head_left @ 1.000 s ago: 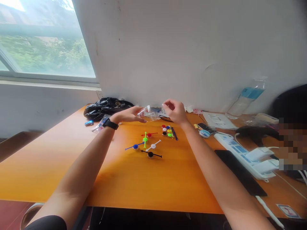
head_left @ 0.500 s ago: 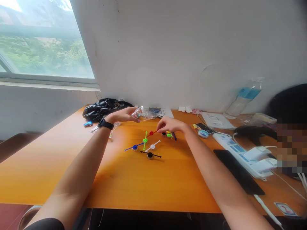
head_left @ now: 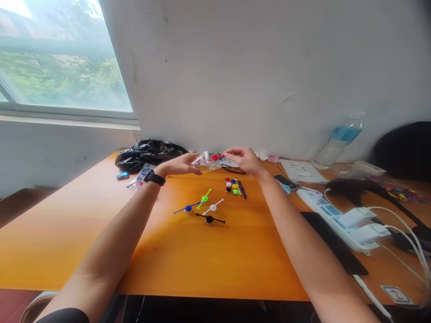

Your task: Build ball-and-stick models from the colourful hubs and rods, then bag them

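My left hand (head_left: 180,164) holds a small clear plastic bag (head_left: 204,162) above the far part of the orange table (head_left: 101,242). My right hand (head_left: 244,160) pinches a red spinning top (head_left: 215,157) at the bag's mouth. On the table below lie a green top (head_left: 204,198), a blue top (head_left: 187,208), a white top (head_left: 213,207) and a black top (head_left: 209,219). A small heap of coloured discs and sticks (head_left: 235,187) lies just right of them. A black watch (head_left: 154,177) is on my left wrist.
A black plastic bag (head_left: 148,152) and small packets (head_left: 138,176) lie at the far left by the wall. A white power strip with plugs and cables (head_left: 340,216), a dark phone (head_left: 335,244), papers (head_left: 301,169) and a water bottle (head_left: 338,140) fill the right side.
My right hand picked the red top off the table and lifted it to the clear bag. The person at the right edge has left the view.
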Tool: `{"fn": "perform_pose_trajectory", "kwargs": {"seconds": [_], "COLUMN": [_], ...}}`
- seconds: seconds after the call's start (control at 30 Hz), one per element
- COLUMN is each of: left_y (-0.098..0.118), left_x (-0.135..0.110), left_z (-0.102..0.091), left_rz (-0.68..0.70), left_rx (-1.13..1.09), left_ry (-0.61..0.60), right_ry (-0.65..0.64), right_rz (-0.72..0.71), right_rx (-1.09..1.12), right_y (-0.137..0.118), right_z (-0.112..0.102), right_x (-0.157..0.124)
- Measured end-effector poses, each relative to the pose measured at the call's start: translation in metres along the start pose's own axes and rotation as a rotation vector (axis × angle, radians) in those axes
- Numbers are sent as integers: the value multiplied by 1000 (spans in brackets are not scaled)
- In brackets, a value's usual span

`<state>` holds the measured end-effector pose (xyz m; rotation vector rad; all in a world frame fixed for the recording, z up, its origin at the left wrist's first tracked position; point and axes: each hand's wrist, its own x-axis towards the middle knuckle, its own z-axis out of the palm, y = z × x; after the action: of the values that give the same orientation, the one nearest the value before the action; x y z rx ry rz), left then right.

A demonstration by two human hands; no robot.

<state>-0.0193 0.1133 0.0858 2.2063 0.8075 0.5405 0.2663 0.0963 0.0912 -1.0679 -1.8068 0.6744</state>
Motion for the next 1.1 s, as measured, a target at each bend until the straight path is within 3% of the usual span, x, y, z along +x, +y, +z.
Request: {"fn": "perform_pose_trajectory", "kwargs": {"seconds": [0.17,0.33,0.4,0.5,0.53,0.57,0.77,1.1], "left_y": [10,7,3,-4,-7,-10,-27,-29], "left_x": [5,0,-3,-8,-9,-10,-9,-9], "left_z": [10,0,-6,-14,-15,-16,-17,-14], "left_rz": [31,24,-1,-48,-59,-66,-111,-88], "left_rx": [-15,-10,23,97,116,130,118,123], "left_ry": [-11,-31,-13,30,44,52,27,-1], "right_ry": [-78,133,-31,-555,-695,-757,-766,-951], "right_rz": [-106,-139,-63,52,64,53,-56,141], "right_rx": [-162,-52,43,60,12,-54,-332,-353], "right_y": [-10,-13,-10,1,6,12,42,42], "right_z": [27,19,11,11,16,22,57,46], "right_x": [-3,-4,-7,-10,-11,-12,-14,-15]}}
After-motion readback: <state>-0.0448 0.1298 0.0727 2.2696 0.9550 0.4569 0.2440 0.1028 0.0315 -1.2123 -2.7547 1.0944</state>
